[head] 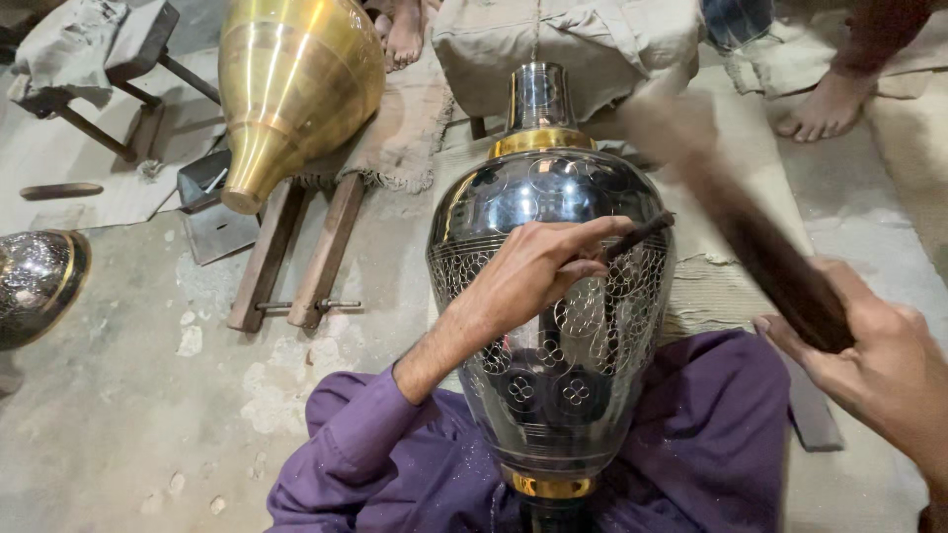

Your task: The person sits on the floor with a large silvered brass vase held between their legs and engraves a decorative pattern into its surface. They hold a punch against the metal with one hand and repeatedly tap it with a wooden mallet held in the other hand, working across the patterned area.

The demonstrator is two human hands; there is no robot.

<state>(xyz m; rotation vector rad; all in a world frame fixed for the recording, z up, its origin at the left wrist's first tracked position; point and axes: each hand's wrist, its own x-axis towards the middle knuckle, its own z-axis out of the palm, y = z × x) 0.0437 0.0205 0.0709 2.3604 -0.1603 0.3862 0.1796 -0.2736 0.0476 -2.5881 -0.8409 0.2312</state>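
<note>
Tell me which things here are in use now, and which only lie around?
In use: left hand, thin chisel, dark engraved vase, right hand, blurred wooden mallet.

Lying around: brass vase, wooden stand, small dark pot, cloth bundle.

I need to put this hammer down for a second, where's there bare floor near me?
Bare concrete floor lies open to the left, bordered by the purple sleeve, the wooden stand and the dark vase at the edge. A narrower strip runs beside the right hand. Ahead is crowded: brass vase, cloth bundle, bare feet.
</note>
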